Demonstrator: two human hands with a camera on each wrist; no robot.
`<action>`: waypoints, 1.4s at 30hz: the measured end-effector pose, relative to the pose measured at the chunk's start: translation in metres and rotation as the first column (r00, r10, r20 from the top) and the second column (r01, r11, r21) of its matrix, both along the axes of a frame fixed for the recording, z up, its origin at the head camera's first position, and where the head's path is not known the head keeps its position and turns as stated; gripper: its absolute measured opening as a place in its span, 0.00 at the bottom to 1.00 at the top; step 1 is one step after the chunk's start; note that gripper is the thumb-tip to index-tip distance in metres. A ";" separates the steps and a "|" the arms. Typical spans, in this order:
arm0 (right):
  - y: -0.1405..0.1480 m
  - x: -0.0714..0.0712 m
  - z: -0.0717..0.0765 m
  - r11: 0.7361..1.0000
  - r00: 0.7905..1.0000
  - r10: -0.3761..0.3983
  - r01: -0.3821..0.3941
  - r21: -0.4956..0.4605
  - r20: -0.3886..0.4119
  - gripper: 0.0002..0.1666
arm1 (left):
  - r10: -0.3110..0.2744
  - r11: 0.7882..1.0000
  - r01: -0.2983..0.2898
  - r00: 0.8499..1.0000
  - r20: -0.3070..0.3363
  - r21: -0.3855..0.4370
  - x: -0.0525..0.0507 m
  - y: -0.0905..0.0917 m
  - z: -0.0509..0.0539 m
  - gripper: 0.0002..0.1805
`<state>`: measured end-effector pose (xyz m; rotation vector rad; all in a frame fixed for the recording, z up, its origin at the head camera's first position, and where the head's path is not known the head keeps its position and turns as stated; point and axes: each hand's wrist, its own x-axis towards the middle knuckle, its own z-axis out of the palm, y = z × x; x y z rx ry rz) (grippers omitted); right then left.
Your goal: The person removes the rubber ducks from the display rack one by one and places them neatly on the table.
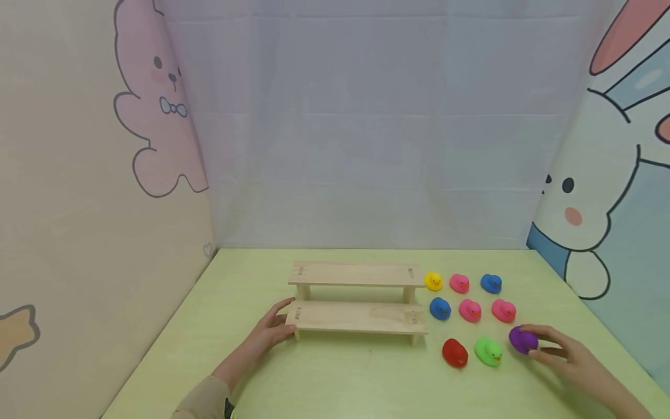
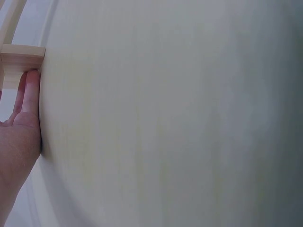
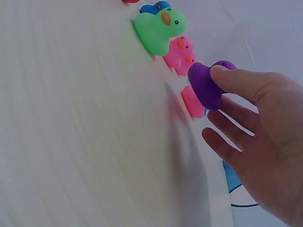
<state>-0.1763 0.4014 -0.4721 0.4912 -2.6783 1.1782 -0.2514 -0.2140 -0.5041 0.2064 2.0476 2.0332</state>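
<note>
A purple toy duck [image 1: 522,340] is pinched between the thumb and fingers of my right hand [image 1: 565,355]. In the right wrist view, the purple duck [image 3: 206,87] is held off the table, with a shadow below. My left hand [image 1: 269,331] grips the left end of the lower step of a two-step wooden stand [image 1: 356,317]. Seen from the left wrist, the fingertips of my left hand [image 2: 23,123] touch a wooden support [image 2: 23,54]. Left of the purple duck sits a green duck [image 1: 488,351], and beyond that a red duck [image 1: 455,353].
Behind these ducks stand a blue duck [image 1: 440,308] and two pink ones [image 1: 470,310]. The back row holds a yellow duck [image 1: 433,281], a pink duck [image 1: 459,283] and another blue duck [image 1: 491,283]. Printed walls border the pale table [image 1: 335,378].
</note>
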 end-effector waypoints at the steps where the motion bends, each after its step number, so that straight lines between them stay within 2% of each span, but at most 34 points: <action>1: 0.002 0.000 -0.001 1.000 1.000 0.007 -0.007 -0.012 0.010 0.19 | 0.000 1.000 0.000 1.000 0.000 -0.001 0.000 0.000 0.000 0.39; 6: 0.009 0.001 -0.008 0.998 0.995 0.052 -0.050 -0.027 0.083 0.20 | 0.000 1.000 0.000 1.000 0.002 -0.003 0.001 0.000 0.000 0.39; 10: 0.011 0.000 -0.012 0.999 0.985 0.035 -0.036 0.003 0.170 0.23 | -0.001 1.000 0.001 1.000 0.002 0.000 0.002 0.000 -0.001 0.39; 13: 0.010 -0.001 -0.013 1.000 0.970 0.006 -0.004 -0.008 0.243 0.25 | -0.006 1.000 0.006 1.000 -0.004 -0.004 0.003 0.000 0.000 0.39; 15: 0.010 -0.001 -0.013 0.999 0.952 -0.008 0.018 -0.030 0.306 0.27 | -0.008 1.000 0.008 1.000 -0.004 -0.005 0.003 0.000 0.001 0.39; 20: 0.013 -0.001 -0.013 0.998 0.923 -0.007 0.033 -0.061 0.384 0.30 | -0.017 1.000 0.017 1.000 -0.018 -0.008 0.003 0.001 0.004 0.38; 25: 0.015 -0.002 -0.015 0.997 0.922 0.005 0.025 -0.071 0.386 0.28 | -0.026 1.000 0.026 0.999 -0.024 -0.014 0.004 0.002 0.005 0.38; 34: 0.015 -0.002 -0.015 0.998 0.936 -0.001 0.024 -0.061 0.351 0.26 | -0.024 1.000 0.024 0.999 -0.024 0.005 0.003 0.001 0.005 0.38; 38: 0.014 -0.002 -0.013 0.999 0.950 0.002 0.015 -0.053 0.313 0.25 | -0.026 1.000 0.025 0.999 -0.028 -0.004 0.003 0.002 0.005 0.38; 42: 0.015 -0.001 -0.013 0.998 0.953 0.005 0.014 -0.058 0.303 0.25 | -0.027 1.000 0.026 0.999 -0.026 -0.013 0.004 0.001 0.004 0.38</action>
